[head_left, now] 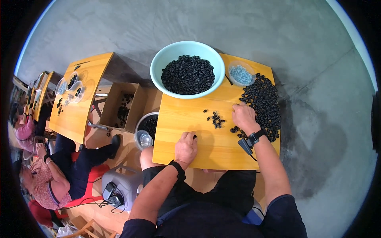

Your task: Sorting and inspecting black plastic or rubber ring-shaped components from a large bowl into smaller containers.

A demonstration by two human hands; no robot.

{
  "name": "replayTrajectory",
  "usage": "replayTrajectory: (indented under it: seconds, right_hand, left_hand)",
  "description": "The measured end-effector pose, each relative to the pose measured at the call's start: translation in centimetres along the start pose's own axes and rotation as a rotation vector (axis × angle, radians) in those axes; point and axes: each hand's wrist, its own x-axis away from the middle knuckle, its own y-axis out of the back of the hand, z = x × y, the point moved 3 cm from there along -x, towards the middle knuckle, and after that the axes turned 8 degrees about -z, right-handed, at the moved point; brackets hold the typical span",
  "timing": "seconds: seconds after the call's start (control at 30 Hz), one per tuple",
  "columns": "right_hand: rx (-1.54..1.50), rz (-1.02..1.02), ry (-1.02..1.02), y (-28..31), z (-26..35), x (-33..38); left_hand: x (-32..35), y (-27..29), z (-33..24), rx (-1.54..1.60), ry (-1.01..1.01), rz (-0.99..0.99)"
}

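Note:
My left hand (pixel 185 149) is closed over the near left part of the wooden table, a small black knob-like piece (pixel 194 137) showing at its fingertips. My right hand (pixel 244 116) hovers or rests at the left edge of a wide spread of small black round pieces (pixel 262 103); its fingers are drawn together, and what they hold is hidden. Just beyond it stands a clear round tub of silvery screws (pixel 241 74). Between the hands lies a small cluster of black pieces (pixel 216 120), some with a metal bit showing.
A pale green basin (pixel 154 65) heaped with black pieces stands at the table's far left corner. Left of the wooden table (pixel 178 115) are a metal bowl (pixel 139 126), a cardboard box (pixel 137 109) and a grey plastic container (pixel 119 180). Other people sit at tables farther left.

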Motion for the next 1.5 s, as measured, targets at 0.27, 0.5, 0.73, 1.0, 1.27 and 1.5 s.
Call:
replayTrajectory:
  seconds: [0.27, 0.5, 0.73, 1.0, 1.27, 1.5]
  right_hand:
    - [-0.315, 0.078, 0.135, 0.2, 3.7, -1.1]
    - [-0.344, 0.157, 0.156, -0.5, 4.0, -1.4]
    - [-0.365, 0.150, 0.148, -0.8, 4.0, -1.5]
    - [-0.406, 0.093, 0.120, -1.4, 3.4, -1.2]
    - [-0.990, 0.014, -0.156, 2.2, 5.3, 1.8]
    - [-1.287, 0.121, -0.122, 6.5, 10.4, 8.0]
  left_hand:
    - [0.0, 0.0, -0.1, -0.051, -0.016, 0.051]
    - [0.0, -0.1, -0.2, -0.083, -0.022, 0.055]
    - [-0.1, 0.0, -0.2, -0.083, -0.003, 0.038]
    - [0.0, -0.1, 0.1, -0.036, 0.011, 0.024]
    - [0.1, -0.1, 2.5, 0.445, 0.317, -0.015]
    - [-0.3, 5.6, -4.6, 0.917, 0.578, 0.127]
